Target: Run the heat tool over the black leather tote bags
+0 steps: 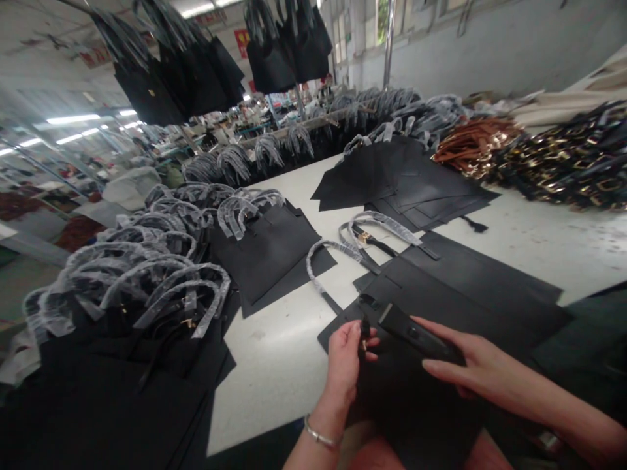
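Observation:
My left hand [343, 358] pinches the end of a short black strap [364, 331], with a bit of gold-coloured metal below the fingers. My right hand [477, 359] is wrapped round a black handheld tool [418, 336] shaped like a hair clipper. Its flat front end points at the strap, a small gap away. Beneath both hands lies a black bag panel [406, 391] with a plastic-wrapped handle [316, 267]. A second black panel [490, 274] lies under and beyond it, also with a wrapped handle [392, 225].
Black bag pieces with wrapped handles are heaped at left [122, 365], and more panels [264, 254] lie mid-table. Farther back is another panel stack [401, 173]. Brown straps [475, 140] and black straps with gold buckles [568, 163] pile up at right. Finished-looking bags [289, 55] hang overhead.

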### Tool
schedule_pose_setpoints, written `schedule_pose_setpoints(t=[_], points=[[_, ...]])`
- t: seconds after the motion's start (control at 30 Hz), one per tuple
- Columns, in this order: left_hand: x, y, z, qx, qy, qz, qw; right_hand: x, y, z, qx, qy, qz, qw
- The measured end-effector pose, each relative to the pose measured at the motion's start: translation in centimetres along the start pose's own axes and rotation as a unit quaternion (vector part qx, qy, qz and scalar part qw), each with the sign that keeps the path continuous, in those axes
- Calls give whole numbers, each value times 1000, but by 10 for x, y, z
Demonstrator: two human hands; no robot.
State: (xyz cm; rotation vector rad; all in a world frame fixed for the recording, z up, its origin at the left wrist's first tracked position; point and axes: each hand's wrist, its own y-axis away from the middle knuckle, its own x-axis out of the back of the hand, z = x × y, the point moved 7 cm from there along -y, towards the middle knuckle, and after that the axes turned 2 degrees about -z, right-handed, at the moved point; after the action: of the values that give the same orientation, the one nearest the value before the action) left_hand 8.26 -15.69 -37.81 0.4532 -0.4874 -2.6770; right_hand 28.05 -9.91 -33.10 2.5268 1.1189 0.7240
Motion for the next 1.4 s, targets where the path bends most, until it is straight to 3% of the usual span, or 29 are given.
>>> schedule_pose_setpoints(t=[0.13,0.27,0.43,0.6,0.77,0.93,1.1,1.27,1.33,1.4], points=[[-22,6,-17,-13,108,21,994,-2,8,-2,-2,-42,-37,998],[-32,5,-29,-14,151,21,988,-2,7,-5,-26,-67,-66,995],[-32,2,-25,-36,128,1,991,4,-2,-12,-3,-89,-40,995],[-28,1,-25,-29,116,14,993,-2,-2,-12,-14,-83,-71,994],[-31,0,-18,-52,74,-23,996,5,-4,-20,10,-60,-16,998],[-28,0,-18,-36,79,-19,996,-2,-6,-19,-9,-55,-62,996],[-29,0,-22,10,114,-21,993,23,-15,-20,15,-19,65,998],[-23,1,-22,21,133,-1,991,41,-13,10,-5,-15,85,996],[-11,-2,-16,4,92,5,996,44,-9,27,-14,-28,96,995],[9,-9,-3,-31,-20,17,999,48,-7,41,-19,-34,113,993]])
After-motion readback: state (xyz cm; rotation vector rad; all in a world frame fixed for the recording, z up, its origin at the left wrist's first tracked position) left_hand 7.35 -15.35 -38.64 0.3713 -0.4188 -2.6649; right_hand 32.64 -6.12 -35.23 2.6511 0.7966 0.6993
